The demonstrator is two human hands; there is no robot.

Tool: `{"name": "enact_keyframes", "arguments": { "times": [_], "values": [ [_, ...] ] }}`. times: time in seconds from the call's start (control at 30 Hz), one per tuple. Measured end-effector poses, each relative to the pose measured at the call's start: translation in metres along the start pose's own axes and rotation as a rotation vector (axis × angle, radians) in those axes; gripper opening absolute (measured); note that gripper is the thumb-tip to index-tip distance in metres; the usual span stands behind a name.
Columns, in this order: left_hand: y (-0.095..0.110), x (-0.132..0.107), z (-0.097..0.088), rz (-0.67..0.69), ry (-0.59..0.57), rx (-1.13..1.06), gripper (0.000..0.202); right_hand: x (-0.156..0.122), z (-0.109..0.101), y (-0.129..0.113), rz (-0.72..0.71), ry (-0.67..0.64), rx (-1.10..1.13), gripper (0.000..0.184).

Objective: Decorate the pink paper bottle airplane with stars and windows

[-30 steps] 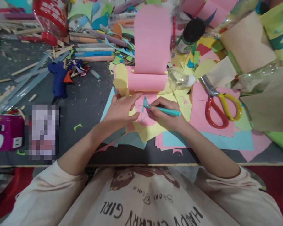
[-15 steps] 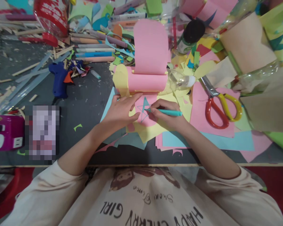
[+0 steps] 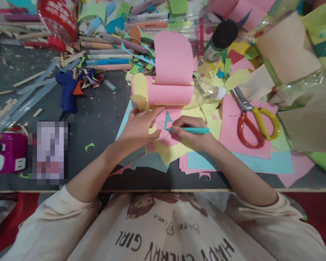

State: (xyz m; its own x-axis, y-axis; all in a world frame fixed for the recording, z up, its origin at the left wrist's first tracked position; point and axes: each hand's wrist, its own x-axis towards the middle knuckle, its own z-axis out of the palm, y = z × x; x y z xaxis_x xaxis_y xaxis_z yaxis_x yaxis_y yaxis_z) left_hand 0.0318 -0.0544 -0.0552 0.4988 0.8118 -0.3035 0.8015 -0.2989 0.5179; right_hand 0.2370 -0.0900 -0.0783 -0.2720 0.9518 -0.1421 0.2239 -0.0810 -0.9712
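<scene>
My right hand (image 3: 188, 130) is closed around a teal marker (image 3: 197, 130), its tip resting on a pink paper piece (image 3: 167, 140) with a rounded lower edge. A five-pointed star outline in teal is drawn there, its top point and part of its left side coloured in. My left hand (image 3: 141, 127) lies with fingers spread on the left side of the same piece. Just beyond, a pink paper roll (image 3: 168, 95) with a yellow paper strip (image 3: 140, 90) at its left end joins an upright curved pink sheet (image 3: 174, 58). Yellow paper (image 3: 168, 154) lies underneath.
Scissors (image 3: 251, 125) with red and yellow handles lie right, on pink paper. At left are a blue glue gun (image 3: 66, 90), a purple box (image 3: 8, 153) and a blurred-out rectangular item (image 3: 50, 150). Several markers (image 3: 108, 62), a red-labelled bottle (image 3: 58, 21) and paper scraps crowd the back.
Slightly more teal fills the star near its middle left. The hands stay almost in place. The upright pink sheet's top edge appears a little lower.
</scene>
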Motion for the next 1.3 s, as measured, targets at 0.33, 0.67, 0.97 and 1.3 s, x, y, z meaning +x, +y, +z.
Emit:
{"name": "enact_keyframes", "arguments": {
  "times": [0.33,0.67,0.97,1.3],
  "values": [
    [-0.0002,-0.0012,0.0004,-0.006,0.007,-0.013,0.065,0.0011,-0.0017,-0.0031,0.022,-0.011,0.027,0.016],
    [-0.0006,-0.0019,0.0007,0.011,0.022,-0.012,0.065,0.0005,-0.0026,-0.0084,0.031,-0.013,0.013,0.018],
    [-0.0007,-0.0019,0.0013,-0.004,0.019,0.004,0.064,0.001,-0.0041,-0.0064,0.05,-0.033,0.039,0.018],
    [-0.0014,-0.0038,0.0023,0.006,0.028,-0.019,0.064,0.0011,-0.0047,-0.005,0.026,-0.021,0.036,0.017]
  ]
}}
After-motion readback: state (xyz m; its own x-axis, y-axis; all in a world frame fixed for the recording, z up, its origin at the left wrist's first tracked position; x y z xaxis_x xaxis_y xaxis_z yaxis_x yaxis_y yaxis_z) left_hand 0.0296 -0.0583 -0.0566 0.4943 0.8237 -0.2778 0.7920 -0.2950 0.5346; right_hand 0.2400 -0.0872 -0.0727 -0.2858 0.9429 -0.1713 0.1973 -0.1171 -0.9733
